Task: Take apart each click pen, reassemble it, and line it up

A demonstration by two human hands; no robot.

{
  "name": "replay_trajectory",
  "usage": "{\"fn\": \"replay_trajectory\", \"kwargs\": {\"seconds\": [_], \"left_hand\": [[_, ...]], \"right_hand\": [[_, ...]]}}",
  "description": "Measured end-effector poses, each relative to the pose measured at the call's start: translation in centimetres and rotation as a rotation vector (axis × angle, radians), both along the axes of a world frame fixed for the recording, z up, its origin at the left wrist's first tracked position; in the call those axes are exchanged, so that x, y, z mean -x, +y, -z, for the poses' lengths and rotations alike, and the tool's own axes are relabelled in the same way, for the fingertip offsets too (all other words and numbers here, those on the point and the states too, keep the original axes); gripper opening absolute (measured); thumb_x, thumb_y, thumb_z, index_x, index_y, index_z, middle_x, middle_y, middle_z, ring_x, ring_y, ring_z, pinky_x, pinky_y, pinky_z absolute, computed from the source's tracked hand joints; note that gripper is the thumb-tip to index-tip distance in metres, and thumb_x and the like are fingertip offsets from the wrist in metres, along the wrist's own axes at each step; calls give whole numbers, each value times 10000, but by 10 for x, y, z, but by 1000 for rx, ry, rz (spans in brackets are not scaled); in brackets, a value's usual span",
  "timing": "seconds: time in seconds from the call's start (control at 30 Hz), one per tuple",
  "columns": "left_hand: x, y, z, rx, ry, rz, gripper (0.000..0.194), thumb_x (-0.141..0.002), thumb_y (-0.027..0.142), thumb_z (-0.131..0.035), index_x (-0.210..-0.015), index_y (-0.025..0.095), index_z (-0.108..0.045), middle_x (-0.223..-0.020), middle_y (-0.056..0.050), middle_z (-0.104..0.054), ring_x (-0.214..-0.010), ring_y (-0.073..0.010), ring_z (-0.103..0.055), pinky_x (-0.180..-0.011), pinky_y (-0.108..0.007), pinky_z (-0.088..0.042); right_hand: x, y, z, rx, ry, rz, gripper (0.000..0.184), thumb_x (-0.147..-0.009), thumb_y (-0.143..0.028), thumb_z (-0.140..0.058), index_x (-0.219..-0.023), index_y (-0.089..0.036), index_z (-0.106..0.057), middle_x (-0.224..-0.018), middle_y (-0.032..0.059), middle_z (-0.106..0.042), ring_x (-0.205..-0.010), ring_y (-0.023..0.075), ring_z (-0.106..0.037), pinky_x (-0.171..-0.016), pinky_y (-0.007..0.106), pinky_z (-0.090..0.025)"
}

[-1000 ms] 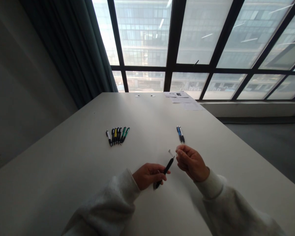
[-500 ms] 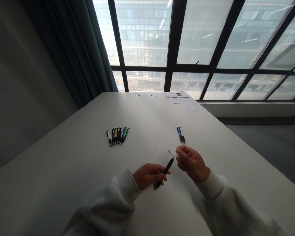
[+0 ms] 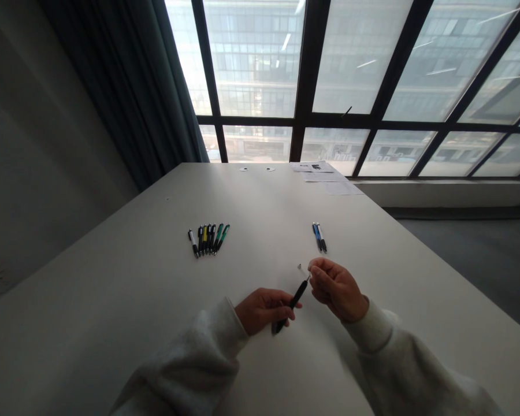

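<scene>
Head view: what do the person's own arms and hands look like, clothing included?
The light grey fabric left sleeve and matching light grey right sleeve are long, loose and creased, narrowing toward the wrists. The bare left hand and bare right hand show no gloves; no markings can be made out.

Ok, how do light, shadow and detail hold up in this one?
Head view: windows bright and washed out, curtain dim; head view: soft shadow on the table beside the right sleeve; head view: black pen in the left hand shows little detail, and anything the right hand pinches is too small to identify.
</scene>
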State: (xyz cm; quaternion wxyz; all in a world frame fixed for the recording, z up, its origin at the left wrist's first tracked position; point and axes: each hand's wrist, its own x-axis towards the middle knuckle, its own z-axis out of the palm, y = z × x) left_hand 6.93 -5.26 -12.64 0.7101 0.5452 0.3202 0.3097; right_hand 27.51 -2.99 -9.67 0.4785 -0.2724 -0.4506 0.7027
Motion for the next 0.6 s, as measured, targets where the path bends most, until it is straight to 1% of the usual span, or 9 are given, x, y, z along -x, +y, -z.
{"fn": "replay_trajectory", "kwargs": {"seconds": [0.33,0.6], "left_hand": [[-1,0,-1,15,-25,-3,418,-721,428,-763,-1001,119,-724,-755,-62,-675,-644,-130,-618,-622,-262,-478],[-1,0,-2,31,-30,-5,430,-711,437,-769,-995,117,-724,-760,-67,-674,-648,-140,-622,-606,-267,-480]], "right_hand": [[1,-2,3,-6,-19,-19,226,-855,-362,-669,-845,-178,-538,-469,-122,-330,-362,12,-198,-346,150,-143],[3,-2,3,-25,-35,-2,226,-850,-363,-674,-857,-181,-539,-470,-123,-336,-358,13,-200,-340,150,-140]]}}
